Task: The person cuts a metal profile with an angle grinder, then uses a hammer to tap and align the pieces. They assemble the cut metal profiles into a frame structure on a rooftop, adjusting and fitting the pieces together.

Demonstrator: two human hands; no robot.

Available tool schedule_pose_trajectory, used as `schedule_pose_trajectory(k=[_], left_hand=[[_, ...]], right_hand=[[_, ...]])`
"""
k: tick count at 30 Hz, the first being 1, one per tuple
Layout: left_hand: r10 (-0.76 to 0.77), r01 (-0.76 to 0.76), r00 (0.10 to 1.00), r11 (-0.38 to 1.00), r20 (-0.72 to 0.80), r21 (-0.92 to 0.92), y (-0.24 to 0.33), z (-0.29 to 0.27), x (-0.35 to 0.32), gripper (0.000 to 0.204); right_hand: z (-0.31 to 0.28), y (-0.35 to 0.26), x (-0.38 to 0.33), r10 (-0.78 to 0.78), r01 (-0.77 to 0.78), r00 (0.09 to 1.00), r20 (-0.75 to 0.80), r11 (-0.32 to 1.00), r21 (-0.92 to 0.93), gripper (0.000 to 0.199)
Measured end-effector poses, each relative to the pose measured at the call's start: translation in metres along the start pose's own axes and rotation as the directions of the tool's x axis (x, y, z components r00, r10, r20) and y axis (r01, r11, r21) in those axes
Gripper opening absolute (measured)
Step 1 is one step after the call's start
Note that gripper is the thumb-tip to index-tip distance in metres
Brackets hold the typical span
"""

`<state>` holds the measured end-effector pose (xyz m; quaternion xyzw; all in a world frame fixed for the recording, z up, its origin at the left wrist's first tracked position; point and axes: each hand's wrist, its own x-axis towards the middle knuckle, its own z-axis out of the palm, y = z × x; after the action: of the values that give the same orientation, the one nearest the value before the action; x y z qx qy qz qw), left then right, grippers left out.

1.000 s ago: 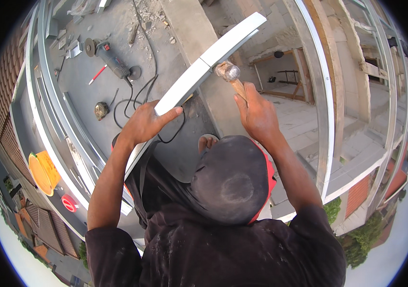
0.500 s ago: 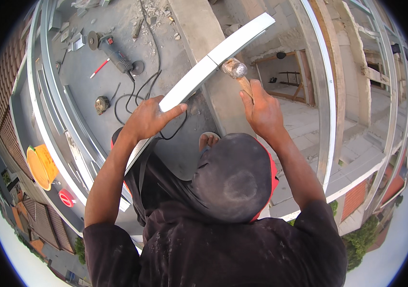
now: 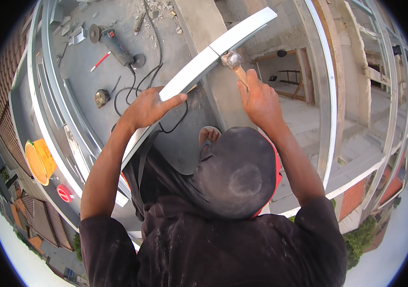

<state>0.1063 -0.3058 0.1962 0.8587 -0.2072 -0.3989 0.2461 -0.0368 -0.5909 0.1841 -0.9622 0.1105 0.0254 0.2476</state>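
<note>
A long white-silver metal channel (image 3: 192,74) slants from beside my left leg up to the far right. A crosswise seam or cut line shows partway along it. My left hand (image 3: 149,109) is wrapped round its near part, with the thumb over the top face. My right hand (image 3: 261,98) grips a hammer (image 3: 240,74) by its pale wooden handle. The hammer's worn metal head is at the channel's right side, just by the seam, and seems to touch it. The channel's underside is mostly hidden.
An angle grinder (image 3: 118,50), its cord, a red marker (image 3: 100,62) and a tape measure (image 3: 102,98) lie on the grey floor. Long metal profiles (image 3: 77,126) run along the left, beside a yellow container (image 3: 41,161) and a red tape roll (image 3: 64,193). To the right, a ledge drops to a lower level.
The hammer head has shifted a little left and up, closer to the channel by the seam. My right hand has risen with it. My left hand keeps its hold.
</note>
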Motion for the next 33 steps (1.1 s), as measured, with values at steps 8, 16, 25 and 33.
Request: schedule_pose_trajectory(k=[8, 16, 25, 33], left_hand=[[-0.039, 0.045, 0.994, 0.997, 0.100, -0.058, 0.000, -0.002, 0.001, 0.096], [-0.041, 0.040, 0.996, 0.999, 0.077, 0.017, 0.002, -0.006, 0.001, 0.095], [0.023, -0.023, 1.000, 1.000, 0.005, -0.011, -0.013, 0.005, 0.006, 0.095], [0.034, -0.034, 0.999, 0.999, -0.002, -0.027, -0.010, 0.007, 0.002, 0.098]], right_hand=[[-0.006, 0.000, -0.011, 0.000, 0.000, 1.000, -0.007, 1.000, -0.006, 0.026], [-0.006, 0.001, 0.002, 0.002, 0.000, 1.000, 0.031, 0.998, -0.057, 0.027], [-0.009, -0.005, 0.004, 0.026, -0.021, 0.998, 0.064, 0.996, -0.088, 0.027], [0.001, 0.003, -0.006, 0.011, -0.010, 0.999, -0.050, 1.000, 0.017, 0.028]])
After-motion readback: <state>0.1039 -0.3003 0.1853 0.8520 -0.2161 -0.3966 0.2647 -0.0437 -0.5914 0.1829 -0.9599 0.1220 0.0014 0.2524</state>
